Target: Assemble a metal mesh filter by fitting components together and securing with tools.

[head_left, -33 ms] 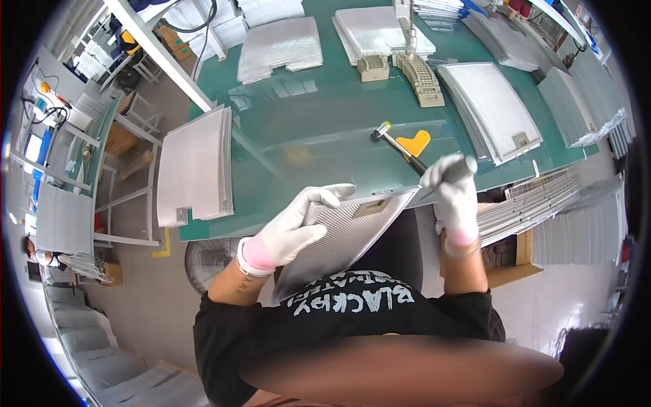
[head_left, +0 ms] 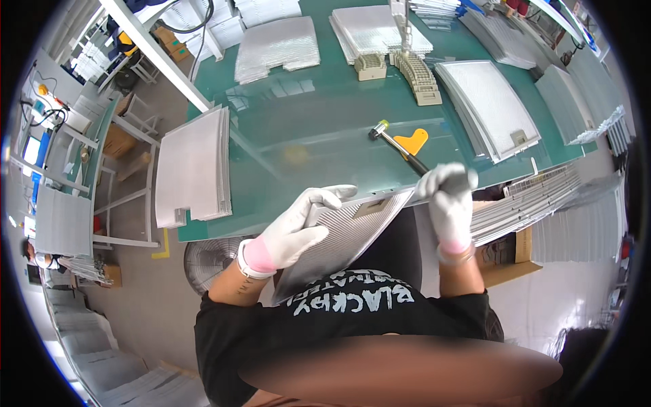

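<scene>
Tilted between the table edge and my body is a thin grey panel (head_left: 346,236) with a finely ribbed face, a pale rim and a small tan patch by its upper edge. My left hand (head_left: 298,227) grips its left upper corner, thumb on the ribbed face and fingers over the rim. At the opposite upper corner, my right hand (head_left: 447,200) is closed with curled, slightly blurred fingers; what they hold is hidden. Just beyond it lies a mallet (head_left: 400,148) with a black handle, beside a yellow heart-shaped scraper (head_left: 415,141).
On the green table (head_left: 285,146), panel stacks stand at the left (head_left: 193,166), the back and the right (head_left: 491,108). Beige segmented blocks (head_left: 417,81) sit at the back around a post. A white frame post (head_left: 156,54) rises at the left; more panels are stacked below right (head_left: 525,203).
My right hand has moved slightly left and down, nearer the panel's corner. My left hand keeps its grip, and the panel stays nearly where it was.
</scene>
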Tool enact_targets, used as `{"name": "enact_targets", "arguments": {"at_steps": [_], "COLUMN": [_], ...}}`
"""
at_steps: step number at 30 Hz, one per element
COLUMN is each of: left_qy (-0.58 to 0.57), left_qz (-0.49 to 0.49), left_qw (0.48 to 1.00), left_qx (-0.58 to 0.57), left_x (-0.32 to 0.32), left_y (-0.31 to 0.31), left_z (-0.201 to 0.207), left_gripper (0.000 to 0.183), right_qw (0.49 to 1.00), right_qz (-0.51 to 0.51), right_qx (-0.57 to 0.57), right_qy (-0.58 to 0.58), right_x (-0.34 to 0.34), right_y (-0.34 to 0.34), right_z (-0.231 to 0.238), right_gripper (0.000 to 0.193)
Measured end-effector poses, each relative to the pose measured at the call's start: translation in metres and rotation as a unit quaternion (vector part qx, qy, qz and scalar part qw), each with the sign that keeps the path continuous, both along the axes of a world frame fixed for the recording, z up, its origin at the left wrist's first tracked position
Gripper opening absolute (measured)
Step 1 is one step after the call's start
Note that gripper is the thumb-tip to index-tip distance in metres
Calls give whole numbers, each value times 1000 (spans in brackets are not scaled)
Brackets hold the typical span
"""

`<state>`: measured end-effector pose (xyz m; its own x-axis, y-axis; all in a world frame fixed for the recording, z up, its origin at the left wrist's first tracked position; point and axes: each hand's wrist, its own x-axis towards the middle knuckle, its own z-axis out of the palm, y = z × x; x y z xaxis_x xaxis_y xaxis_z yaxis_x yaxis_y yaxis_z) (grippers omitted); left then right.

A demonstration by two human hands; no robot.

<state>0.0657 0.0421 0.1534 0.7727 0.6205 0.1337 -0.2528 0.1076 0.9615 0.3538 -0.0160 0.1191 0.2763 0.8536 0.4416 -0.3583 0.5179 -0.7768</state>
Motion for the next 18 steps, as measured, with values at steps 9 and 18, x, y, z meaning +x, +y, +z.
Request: {"name": "enact_targets", "arguments": {"at_steps": [9, 18], "left_qy": [19, -117], "left_qz": [-43, -130], "left_qw": [994, 955], "left_qx": [100, 239], "left_x": [24, 55], "left_y": [-34, -19], "left_z": [6, -24], "left_gripper": [44, 11], "right_qw": [932, 880], "right_qz": [-25, -26], "right_qx": [264, 310], "right_qy": [-247, -358], "right_x": [-41, -38], "right_y": [-32, -31], "right_z": [-31, -53], "right_gripper": [30, 33]}}
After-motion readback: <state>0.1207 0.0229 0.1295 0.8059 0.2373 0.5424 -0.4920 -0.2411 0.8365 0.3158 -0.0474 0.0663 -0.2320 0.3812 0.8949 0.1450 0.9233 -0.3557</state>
